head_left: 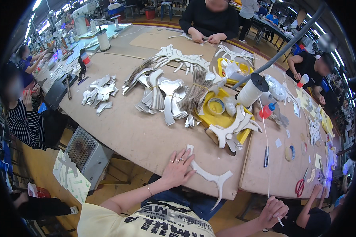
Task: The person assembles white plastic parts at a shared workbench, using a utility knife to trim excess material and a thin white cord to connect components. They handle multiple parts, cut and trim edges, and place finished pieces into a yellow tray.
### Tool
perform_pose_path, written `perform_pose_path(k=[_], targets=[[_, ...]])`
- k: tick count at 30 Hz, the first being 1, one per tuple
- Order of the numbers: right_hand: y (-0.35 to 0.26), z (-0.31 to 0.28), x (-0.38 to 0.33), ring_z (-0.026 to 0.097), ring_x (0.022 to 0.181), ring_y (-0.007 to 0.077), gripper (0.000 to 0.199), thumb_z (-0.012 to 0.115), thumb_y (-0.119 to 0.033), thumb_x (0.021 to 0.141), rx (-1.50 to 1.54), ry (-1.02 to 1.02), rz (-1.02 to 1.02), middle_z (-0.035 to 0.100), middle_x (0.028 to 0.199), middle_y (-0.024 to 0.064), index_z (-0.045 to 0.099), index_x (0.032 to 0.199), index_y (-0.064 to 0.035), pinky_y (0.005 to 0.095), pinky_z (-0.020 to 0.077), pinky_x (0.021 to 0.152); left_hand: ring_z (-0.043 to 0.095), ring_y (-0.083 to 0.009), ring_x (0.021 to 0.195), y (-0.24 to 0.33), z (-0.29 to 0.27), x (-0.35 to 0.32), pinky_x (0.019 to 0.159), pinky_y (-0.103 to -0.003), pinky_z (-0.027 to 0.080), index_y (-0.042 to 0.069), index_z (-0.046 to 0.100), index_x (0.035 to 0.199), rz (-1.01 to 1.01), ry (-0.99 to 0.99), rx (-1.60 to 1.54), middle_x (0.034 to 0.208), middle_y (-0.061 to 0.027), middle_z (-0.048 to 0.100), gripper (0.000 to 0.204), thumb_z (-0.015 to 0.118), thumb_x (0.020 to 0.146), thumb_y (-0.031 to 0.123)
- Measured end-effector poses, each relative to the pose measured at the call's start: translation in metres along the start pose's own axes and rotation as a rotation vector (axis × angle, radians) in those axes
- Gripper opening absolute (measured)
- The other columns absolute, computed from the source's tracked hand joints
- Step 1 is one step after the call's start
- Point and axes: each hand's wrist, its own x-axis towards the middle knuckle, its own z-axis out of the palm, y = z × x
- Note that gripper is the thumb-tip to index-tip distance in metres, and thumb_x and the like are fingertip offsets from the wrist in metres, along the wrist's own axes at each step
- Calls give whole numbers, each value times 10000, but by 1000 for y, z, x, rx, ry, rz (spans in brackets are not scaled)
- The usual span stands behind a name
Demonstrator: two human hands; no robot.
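My left hand point(178, 168) lies on the near edge of the table, fingers stretched out. Its fingers and thumb rest against a white, branching flat piece point(209, 175) that forks toward the right. Off the table edge at the lower right, my right hand point(273, 211) is closed around a narrow white tape point(267, 158), whose loose end pokes out below the fingers. That tape runs up, fairly straight, to a large white spool point(249, 93) with a black top. More white branching pieces point(227, 132) lie on a yellow tray point(243, 137) beyond my left hand.
Banded stacks of silvery pieces point(172, 98) fill the table's middle. A red-capped bottle point(267, 110) stands by the spool. A dark cutter point(266, 157), a tape roll point(290, 153) and red-handled scissors point(300, 185) lie at right. Other people sit around the table. A perforated metal box point(83, 148) is at left.
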Motion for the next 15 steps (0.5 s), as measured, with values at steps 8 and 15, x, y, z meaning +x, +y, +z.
perform_pose_path(k=[8, 15], targets=[[2, 8, 5, 330, 539, 78, 276, 634, -324, 961, 7, -15, 39, 402, 616, -53, 475, 814, -152, 285, 290, 624, 388, -350, 1360, -2, -1, -3, 1134, -505, 255, 66, 563, 1299, 31, 98, -131, 1436, -190, 450, 484, 634, 897, 325], [8, 14, 9, 344, 468, 88, 328, 708, -357, 901, -56, 107, 18, 452, 524, -45, 537, 715, -148, 281, 277, 549, 464, -340, 1271, -5, 0, -5, 1067, -483, 320, 88, 639, 1173, 37, 233, -196, 1349, -178, 522, 361, 685, 831, 193]])
